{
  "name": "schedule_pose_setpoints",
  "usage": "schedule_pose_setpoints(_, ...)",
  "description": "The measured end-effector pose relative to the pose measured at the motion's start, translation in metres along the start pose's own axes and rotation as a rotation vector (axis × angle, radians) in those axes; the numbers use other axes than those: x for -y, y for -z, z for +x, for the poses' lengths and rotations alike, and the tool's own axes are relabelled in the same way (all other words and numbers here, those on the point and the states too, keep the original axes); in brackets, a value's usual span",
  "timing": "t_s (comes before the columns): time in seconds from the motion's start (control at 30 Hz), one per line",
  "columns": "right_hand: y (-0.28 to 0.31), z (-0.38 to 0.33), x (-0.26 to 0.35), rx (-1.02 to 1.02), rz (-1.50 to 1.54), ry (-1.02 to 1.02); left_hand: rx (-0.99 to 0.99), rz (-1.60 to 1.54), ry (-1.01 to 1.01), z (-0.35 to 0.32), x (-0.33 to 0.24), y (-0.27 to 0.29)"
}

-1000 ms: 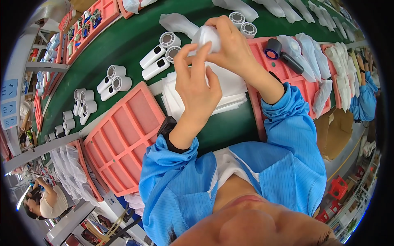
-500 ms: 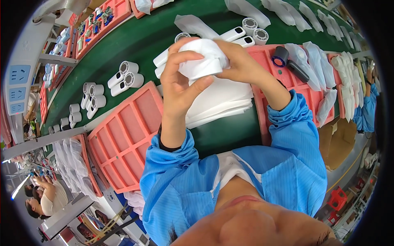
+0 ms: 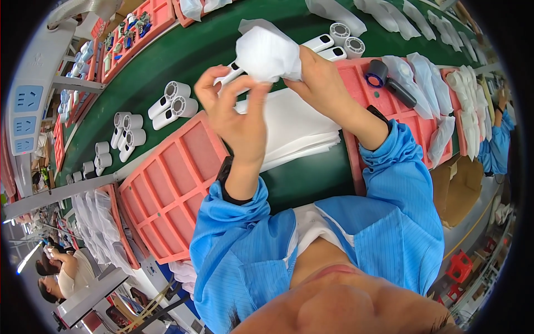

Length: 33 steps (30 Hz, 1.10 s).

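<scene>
White pouch (image 3: 267,53) could slip off the white device (image 3: 231,75): left hand (image 3: 236,114) pinches its handle, right hand (image 3: 320,83) fingers grip the pouch loosely.

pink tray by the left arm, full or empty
Empty: every compartment of the pink tray that shows is bare, down to its pink floor; the left hand is above it.

Position: one head-worn fisheye view, above the person's own chin and blue-sleeved forearms.
Direction: looks steeply down and forward onto the long green conveyor belt (image 3: 167,61).
Nearness: close; the left hand (image 3: 236,114) and right hand (image 3: 320,83) fill the upper centre.
Distortion: straight edges of the pink compartmented plastic tray (image 3: 167,189) bow toward the dark round rim.
Shared field: only this single view.
</scene>
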State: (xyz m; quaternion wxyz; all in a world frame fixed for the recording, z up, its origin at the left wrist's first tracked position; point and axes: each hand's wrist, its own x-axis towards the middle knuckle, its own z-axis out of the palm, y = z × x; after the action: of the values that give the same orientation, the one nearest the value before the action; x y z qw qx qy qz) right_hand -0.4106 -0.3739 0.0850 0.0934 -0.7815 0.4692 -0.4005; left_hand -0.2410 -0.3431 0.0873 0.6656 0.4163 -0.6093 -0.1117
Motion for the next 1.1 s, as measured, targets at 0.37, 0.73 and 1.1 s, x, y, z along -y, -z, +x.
schedule_pose_setpoints(0.37,-0.020,0.096,-0.124,0.066,-0.187,-0.288,0.307,0.061,0.281,-0.020,0.030,-0.037)
schedule_pose_setpoints(0.73,0.022,0.131,-0.220,0.926,-0.646,-0.287,0.693,0.388,0.065,-0.084,0.038,-0.079)
schedule_pose_setpoints(1.1,0.119,0.095,-0.112,0.495,-0.111,-0.426,0.573,-0.106,0.532,-0.066,0.049,-0.064)
